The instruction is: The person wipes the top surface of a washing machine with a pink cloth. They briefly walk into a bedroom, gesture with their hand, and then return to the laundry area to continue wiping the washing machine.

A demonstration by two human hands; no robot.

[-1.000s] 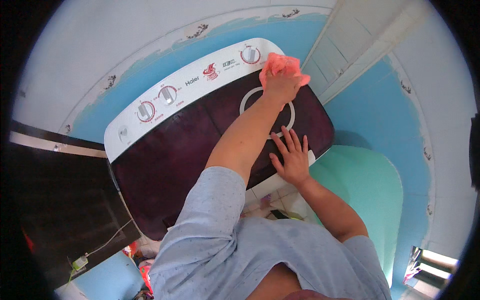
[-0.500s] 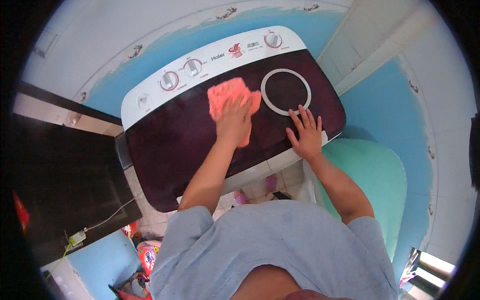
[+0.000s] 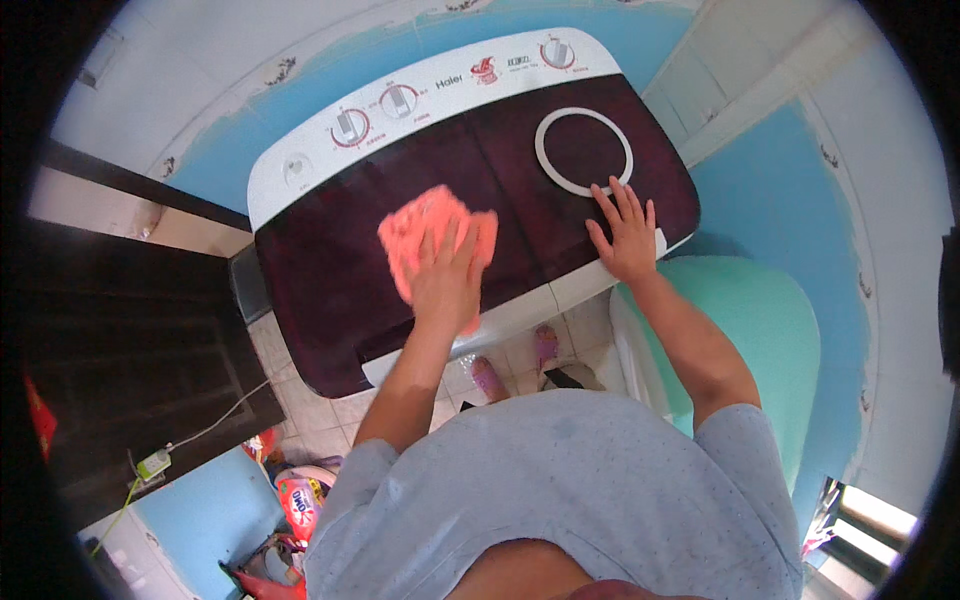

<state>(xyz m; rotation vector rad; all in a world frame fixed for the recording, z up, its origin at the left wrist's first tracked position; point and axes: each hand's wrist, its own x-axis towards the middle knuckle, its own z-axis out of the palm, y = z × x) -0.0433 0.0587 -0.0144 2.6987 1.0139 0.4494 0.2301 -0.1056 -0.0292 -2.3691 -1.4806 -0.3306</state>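
Observation:
A twin-tub washing machine stands before me, with a dark maroon lid (image 3: 330, 250) and a white control panel (image 3: 300, 140). On the left part of the lid lies a coral-pink cloth (image 3: 425, 215). My left hand (image 3: 447, 285) holds it pressed down, its fingers stretched over the fabric, and a corner of the cloth sticks out below the palm. Toward the lid's front right, my right hand (image 3: 627, 235) rests open with fingers apart and no object in it. Its fingertips reach the lower edge of the pale ring (image 3: 540, 150) on the lid.
Several knobs, among them a silver knob (image 3: 398, 101), line the panel. A mint-green covered item (image 3: 740, 340) stands at the right. To the left are a dark door (image 3: 130, 340) and a cord with a plug (image 3: 153, 464). A red detergent pack (image 3: 300, 505) sits at the lower left.
My left hand has slid the cloth left and toward me across the lid. The right hand stays by the ring. The whole view has shifted slightly.

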